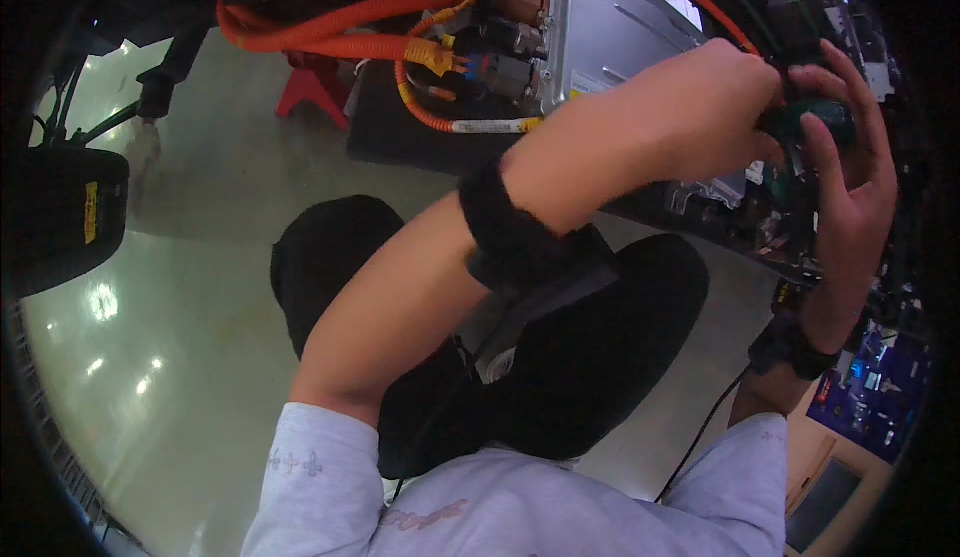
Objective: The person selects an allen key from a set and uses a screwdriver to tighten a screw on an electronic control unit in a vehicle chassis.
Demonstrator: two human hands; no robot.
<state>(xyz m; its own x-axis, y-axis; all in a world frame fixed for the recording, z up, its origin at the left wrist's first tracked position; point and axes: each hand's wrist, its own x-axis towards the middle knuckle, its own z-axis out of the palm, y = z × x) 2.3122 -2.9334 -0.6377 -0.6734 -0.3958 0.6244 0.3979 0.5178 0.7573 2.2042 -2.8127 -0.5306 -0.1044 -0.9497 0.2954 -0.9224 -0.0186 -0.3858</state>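
Observation:
My left hand (735,102) reaches across to the far right, its back toward me and its fingers curled. What they grip, if anything, is hidden behind the hand. Just right of it, my right hand (862,172) has its fingers bent around a dark green rounded piece (838,119), whose kind I cannot make out. Both hands are close together over the dark, crowded machinery beside a silver metal housing (625,42). Black straps (510,222) circle my wrists.
Thick orange cables (330,42) run to connectors on the housing's left side. A red stand (315,89) is on the floor behind. At the left is a black tyre (65,212). A blue tool board (880,392) shows at lower right. My bent knees (620,327) are below the machinery.

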